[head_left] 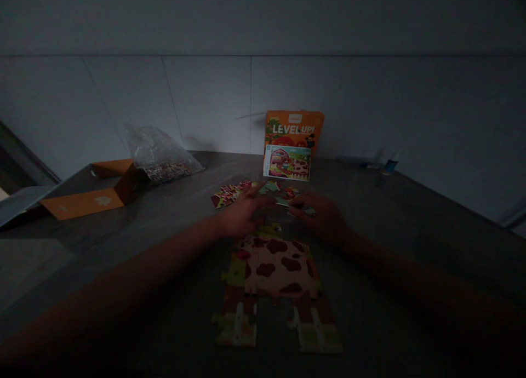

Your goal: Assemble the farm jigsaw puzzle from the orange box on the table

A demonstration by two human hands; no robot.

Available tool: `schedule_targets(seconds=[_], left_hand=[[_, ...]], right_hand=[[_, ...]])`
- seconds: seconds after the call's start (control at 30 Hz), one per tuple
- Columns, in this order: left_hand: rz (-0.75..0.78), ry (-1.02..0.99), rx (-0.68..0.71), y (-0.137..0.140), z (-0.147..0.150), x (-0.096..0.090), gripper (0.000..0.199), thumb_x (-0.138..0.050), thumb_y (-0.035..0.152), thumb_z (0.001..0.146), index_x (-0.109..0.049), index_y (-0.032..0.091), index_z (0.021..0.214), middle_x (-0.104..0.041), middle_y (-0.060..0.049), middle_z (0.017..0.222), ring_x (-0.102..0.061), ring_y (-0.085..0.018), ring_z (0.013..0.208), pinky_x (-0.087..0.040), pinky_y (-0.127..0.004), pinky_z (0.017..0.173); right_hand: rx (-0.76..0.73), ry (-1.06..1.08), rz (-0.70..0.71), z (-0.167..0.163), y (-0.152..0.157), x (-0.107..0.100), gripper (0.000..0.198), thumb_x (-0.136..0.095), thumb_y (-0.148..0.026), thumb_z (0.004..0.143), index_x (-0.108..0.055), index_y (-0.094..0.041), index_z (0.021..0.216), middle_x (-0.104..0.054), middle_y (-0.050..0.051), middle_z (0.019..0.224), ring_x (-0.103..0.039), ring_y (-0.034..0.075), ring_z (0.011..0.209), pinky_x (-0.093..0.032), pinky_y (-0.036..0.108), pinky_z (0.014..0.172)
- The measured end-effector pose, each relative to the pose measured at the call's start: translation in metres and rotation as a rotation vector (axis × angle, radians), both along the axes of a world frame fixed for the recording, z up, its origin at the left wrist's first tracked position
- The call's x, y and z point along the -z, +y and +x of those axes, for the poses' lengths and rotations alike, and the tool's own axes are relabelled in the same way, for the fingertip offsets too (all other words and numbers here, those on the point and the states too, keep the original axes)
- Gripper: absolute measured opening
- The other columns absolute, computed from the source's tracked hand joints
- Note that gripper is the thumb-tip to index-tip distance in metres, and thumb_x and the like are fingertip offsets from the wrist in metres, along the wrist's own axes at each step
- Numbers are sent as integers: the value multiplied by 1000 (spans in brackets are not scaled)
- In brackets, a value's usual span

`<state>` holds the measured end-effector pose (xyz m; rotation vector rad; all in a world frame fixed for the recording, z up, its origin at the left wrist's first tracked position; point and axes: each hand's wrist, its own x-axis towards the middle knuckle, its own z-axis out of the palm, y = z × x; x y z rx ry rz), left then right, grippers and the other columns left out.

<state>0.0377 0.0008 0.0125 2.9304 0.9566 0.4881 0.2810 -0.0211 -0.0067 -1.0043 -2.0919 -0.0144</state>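
The picture is dark and the hands are slightly blurred. My left hand (pixel 242 215) reaches over the far side of a partly joined jigsaw puzzle (pixel 279 265), which shows a cow with dark red patches and a white fence. Its fingers are apart, with tips close to a pale green puzzle piece (pixel 281 202). Opposite it, my right hand (pixel 322 216) has thumb and fingers closed on that piece's right edge. Just beyond the left hand lie loose puzzle pieces (pixel 227 194), some overlapping. More pieces (pixel 271 187) lie past the fingertips.
An orange box (pixel 293 127) leans on the wall, with a farm picture card (pixel 287 162) in front. On the left are an open orange tray (pixel 90 201) and a clear plastic bag (pixel 162 159) of small pieces. A small blue object (pixel 390 166) stands far right.
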Motion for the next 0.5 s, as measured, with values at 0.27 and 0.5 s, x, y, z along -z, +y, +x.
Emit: schedule_targets(seconds=[0.27,0.5], left_hand=[[170,37,-532,16,-17,-4,35,-50,28,87,-68,17,115,-71,-12,110,-44,-39,129,-40,-56,100],[260,8,-474,-2,-1,-24,29,-47,21,86,-73,12,96,-70,-14,79,-60,-32,93,-45,-50,89]], right_hand=[[73,-14,30,0,3,3,15,-57,-26,88,-69,-17,90,-70,7,89,-65,20,82,-49,33,76],[209,-80,48,3,9,9,17,-55,-27,87,-70,-18,88,-66,9,86,-61,22,84,-47,37,78]])
